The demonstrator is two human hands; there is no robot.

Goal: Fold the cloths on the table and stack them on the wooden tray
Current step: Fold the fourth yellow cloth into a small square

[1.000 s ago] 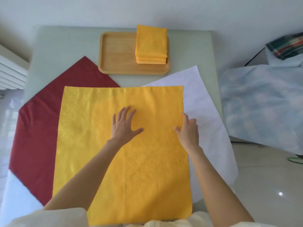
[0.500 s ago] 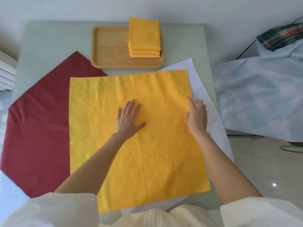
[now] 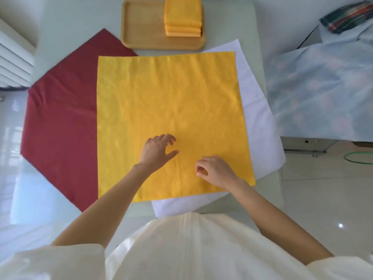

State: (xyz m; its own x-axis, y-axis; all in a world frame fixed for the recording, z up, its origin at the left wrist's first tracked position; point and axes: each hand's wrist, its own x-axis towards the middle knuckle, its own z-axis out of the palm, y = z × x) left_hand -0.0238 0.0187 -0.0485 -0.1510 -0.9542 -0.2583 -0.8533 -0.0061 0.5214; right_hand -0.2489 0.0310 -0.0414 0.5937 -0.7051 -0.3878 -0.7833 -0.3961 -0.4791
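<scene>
A large yellow cloth (image 3: pixel 171 110) lies spread flat on the table, over a dark red cloth (image 3: pixel 60 126) at the left and a white cloth (image 3: pixel 260 122) at the right. My left hand (image 3: pixel 158 152) rests on the yellow cloth's near middle with fingers loosely bent and thumb out. My right hand (image 3: pixel 215 170) is just to its right over the cloth, fingers curled in to the thumb; the fabric under it lies flat. A wooden tray (image 3: pixel 141 27) at the table's far edge holds a stack of folded yellow cloths (image 3: pixel 183 17) on its right half.
The pale green table (image 3: pixel 66 27) shows beyond the red cloth. A white radiator (image 3: pixel 14 61) is at the far left. A covered piece of furniture (image 3: pixel 323 91) stands to the right, with shiny tiled floor (image 3: pixel 323 188) below it.
Both hands slid back toward me across the yellow cloth. The right hand left the cloth's right edge and curled its fingers; the left hand's flat fingers bent. The camera tilted further down.
</scene>
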